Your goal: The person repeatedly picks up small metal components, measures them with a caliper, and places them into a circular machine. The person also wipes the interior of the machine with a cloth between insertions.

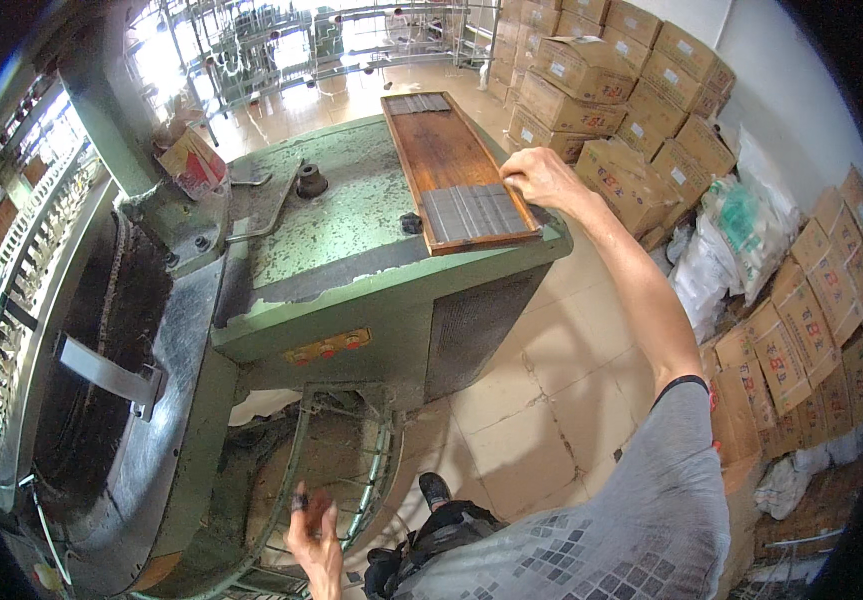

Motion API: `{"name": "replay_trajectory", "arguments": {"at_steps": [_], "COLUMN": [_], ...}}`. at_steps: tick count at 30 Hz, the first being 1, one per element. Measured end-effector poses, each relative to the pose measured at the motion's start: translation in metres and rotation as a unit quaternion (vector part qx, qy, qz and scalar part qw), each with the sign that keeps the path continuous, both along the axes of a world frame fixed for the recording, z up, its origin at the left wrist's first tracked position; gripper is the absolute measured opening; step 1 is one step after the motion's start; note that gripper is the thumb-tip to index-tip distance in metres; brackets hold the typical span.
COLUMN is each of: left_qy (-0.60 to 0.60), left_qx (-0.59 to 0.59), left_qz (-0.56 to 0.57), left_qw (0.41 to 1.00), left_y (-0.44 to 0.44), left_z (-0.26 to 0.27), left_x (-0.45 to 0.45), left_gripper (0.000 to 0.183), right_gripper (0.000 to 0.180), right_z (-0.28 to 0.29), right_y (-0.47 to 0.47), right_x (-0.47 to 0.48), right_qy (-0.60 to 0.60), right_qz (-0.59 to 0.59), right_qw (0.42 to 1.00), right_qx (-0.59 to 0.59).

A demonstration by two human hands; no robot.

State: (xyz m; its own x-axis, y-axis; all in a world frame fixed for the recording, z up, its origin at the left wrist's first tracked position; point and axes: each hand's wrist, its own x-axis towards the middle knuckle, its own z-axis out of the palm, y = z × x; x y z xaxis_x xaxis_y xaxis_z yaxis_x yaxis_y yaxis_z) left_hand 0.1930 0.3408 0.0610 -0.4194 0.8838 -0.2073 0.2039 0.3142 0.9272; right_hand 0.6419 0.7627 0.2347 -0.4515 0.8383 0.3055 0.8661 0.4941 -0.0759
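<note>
A long wooden tray (pixel 442 150) lies on the worn green machine top (pixel 341 172), with rows of thin grey metal pieces (pixel 472 213) at its near end and more (pixel 418 103) at its far end. My right hand (pixel 540 177) is at the tray's right edge, fingers curled; whether it grips the edge or a small piece cannot be told. Low in the view, my left hand (pixel 316 536) is raised with its fingers apart, slightly blurred, above the curved metal frame beside the machine. Something dark is at one of its fingertips, too unclear to name.
Left of the tray stand a dark metal knob (pixel 311 181) and a bent metal rod (pixel 281 206). Red buttons (pixel 328 349) sit on the machine's front. The curved needle bed is at left. Stacked cardboard boxes (pixel 626 172) and white sacks (pixel 739 232) line the right side.
</note>
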Motion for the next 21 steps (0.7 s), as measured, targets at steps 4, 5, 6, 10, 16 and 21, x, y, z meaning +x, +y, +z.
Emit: {"name": "replay_trajectory", "arguments": {"at_steps": [4,5,6,10,16,21], "left_qy": [0.203,0.234,0.301,0.381,0.429,0.393], "left_qx": [0.219,0.258,0.329,0.45,0.439,0.331], "left_qz": [-0.242,-0.3,-0.33,-0.421,-0.492,-0.553], "left_qw": [0.923,0.888,0.832,0.689,0.617,0.656], "left_y": [0.089,0.117,0.148,0.275,0.389,0.415], "left_z": [0.076,0.096,0.115,0.166,0.16,0.146], "left_x": [0.031,0.041,0.056,0.12,0.173,0.175], "left_gripper": [0.062,0.06,0.065,0.062,0.044,0.044], "right_gripper": [0.009,0.008,0.008,0.007,0.011,0.012], "right_z": [-0.006,-0.007,-0.007,-0.002,0.007,0.01], "right_y": [0.001,0.003,0.005,0.01,0.01,0.012], "right_x": [0.004,0.004,0.003,0.001,-0.003,-0.003], "right_qy": [-0.083,-0.104,-0.128,-0.169,-0.201,-0.265], "right_qz": [0.126,0.124,0.121,0.165,0.185,0.2], "right_qw": [0.984,0.982,0.98,0.968,0.96,0.941], "right_qx": [0.092,0.096,0.093,0.081,0.062,0.07]}}
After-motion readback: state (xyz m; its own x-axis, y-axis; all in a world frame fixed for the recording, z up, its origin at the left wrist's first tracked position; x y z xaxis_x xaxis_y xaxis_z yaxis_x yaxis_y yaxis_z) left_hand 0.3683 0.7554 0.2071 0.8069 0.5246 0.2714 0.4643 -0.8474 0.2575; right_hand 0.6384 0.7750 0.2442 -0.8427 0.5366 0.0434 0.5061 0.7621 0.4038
